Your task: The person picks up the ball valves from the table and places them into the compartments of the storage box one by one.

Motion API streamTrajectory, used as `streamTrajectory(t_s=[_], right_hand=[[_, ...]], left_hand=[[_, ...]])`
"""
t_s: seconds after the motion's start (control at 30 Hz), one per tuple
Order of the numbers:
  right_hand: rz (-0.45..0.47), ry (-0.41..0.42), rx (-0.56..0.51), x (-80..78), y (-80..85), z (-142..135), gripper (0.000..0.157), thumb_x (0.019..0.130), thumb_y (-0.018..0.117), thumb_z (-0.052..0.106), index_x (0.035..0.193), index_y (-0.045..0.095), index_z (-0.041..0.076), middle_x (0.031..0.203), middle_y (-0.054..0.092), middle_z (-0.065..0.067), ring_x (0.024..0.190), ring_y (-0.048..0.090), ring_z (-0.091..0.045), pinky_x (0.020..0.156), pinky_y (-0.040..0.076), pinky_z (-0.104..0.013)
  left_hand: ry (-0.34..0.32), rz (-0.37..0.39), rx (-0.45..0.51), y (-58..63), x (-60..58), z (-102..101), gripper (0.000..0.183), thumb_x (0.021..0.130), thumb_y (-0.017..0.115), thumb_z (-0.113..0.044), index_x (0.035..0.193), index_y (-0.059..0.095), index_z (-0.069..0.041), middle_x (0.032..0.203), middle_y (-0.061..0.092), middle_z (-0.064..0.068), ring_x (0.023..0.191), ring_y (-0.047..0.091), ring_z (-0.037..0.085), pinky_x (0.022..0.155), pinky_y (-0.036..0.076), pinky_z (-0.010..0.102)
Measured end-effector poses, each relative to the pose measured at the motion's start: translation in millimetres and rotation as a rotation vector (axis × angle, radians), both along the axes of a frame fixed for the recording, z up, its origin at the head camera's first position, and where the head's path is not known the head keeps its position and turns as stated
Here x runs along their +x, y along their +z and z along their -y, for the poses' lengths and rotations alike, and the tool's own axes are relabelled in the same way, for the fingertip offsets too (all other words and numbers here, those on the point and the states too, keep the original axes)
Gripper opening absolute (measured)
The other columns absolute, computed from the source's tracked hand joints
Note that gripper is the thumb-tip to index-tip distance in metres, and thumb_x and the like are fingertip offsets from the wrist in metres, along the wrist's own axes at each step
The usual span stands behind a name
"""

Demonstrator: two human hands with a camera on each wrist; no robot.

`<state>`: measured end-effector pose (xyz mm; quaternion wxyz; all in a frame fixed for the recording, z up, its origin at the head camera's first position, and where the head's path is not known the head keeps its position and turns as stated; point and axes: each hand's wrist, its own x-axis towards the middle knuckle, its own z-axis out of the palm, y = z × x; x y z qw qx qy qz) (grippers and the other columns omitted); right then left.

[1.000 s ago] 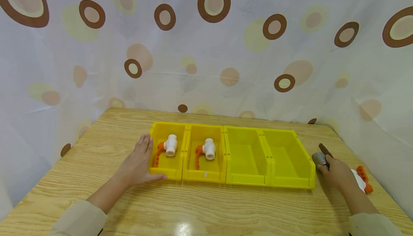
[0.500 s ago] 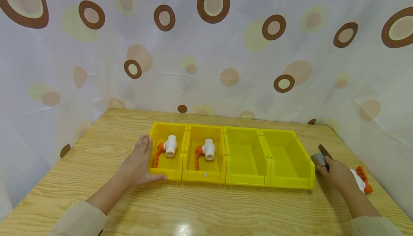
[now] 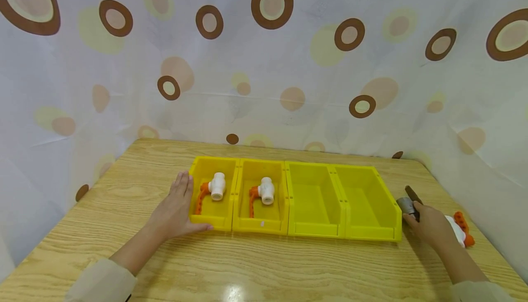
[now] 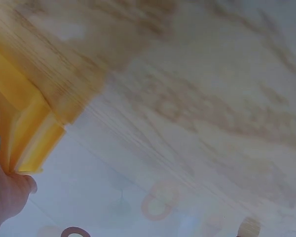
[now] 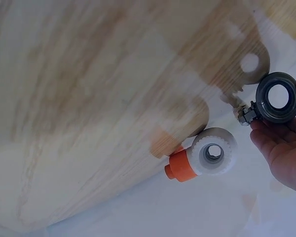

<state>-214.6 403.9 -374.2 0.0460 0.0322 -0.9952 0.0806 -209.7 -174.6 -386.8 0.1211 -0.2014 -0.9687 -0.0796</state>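
My left hand (image 3: 173, 210) lies with straight fingers along the left side of the leftmost yellow bin (image 3: 210, 223), its thumb across the front. In the left wrist view the thumb (image 4: 19, 190) touches the bin's corner. Two white ball valves with orange handles rest in the bins, one in the leftmost (image 3: 217, 185) and one in the second (image 3: 267, 189). Right of the row, my right hand (image 3: 431, 224) grips a grey ball valve (image 3: 406, 205) with a dark lever (image 3: 412, 194). Seen end-on in the right wrist view, its round opening sits between thumb and fingers.
Another white valve with an orange handle (image 3: 457, 231) lies on the table beyond my right hand, partly hidden by it. The third bin (image 3: 317, 229) and the fourth bin (image 3: 373, 234) hold nothing. A patterned curtain (image 3: 264, 118) hangs around the wooden table (image 3: 264, 270).
Almost nothing differs. The whole head view drifts slightly left, while both hands keep their places at the bin and the grey valve.
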Motion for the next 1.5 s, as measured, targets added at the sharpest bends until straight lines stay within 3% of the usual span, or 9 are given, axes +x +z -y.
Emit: streamTrajectory(t_s=[0.97,1.4,1.5], right_hand=[[0.054,-0.004,0.001,4.9,-0.3,3.4,0.06,0.091,0.055,0.024,0.122,0.04,-0.026,0.112,0.049,-0.046,0.097,0.052,-0.057,0.075,0.047,-0.059],[0.002,-0.043,-0.064,7.7,-1.6,1.2,0.06,0.09,0.057,0.033,0.12,0.049,-0.018,0.111,0.053,-0.042,0.097,0.053,-0.056,0.07,0.049,-0.057],[-0.036,-0.046,-0.085,7.5,-4.7,0.2,0.06,0.09,0.057,0.032,0.12,0.049,-0.018,0.113,0.052,-0.042,0.099,0.05,-0.057,0.075,0.047,-0.06]], left_hand=[[0.007,0.019,0.014,1.3,0.2,-1.0,0.119,0.066,0.068,-0.065,0.137,0.023,0.019,0.146,0.016,0.037,0.137,0.017,0.048,0.111,0.023,0.054],[0.006,0.017,0.02,0.9,0.2,-0.8,0.119,0.066,0.069,-0.064,0.137,0.023,0.019,0.146,0.016,0.038,0.137,0.018,0.049,0.111,0.024,0.055],[0.007,0.023,0.02,0.5,0.1,-0.8,0.119,0.066,0.069,-0.064,0.138,0.022,0.019,0.146,0.015,0.037,0.137,0.017,0.048,0.111,0.024,0.055]])
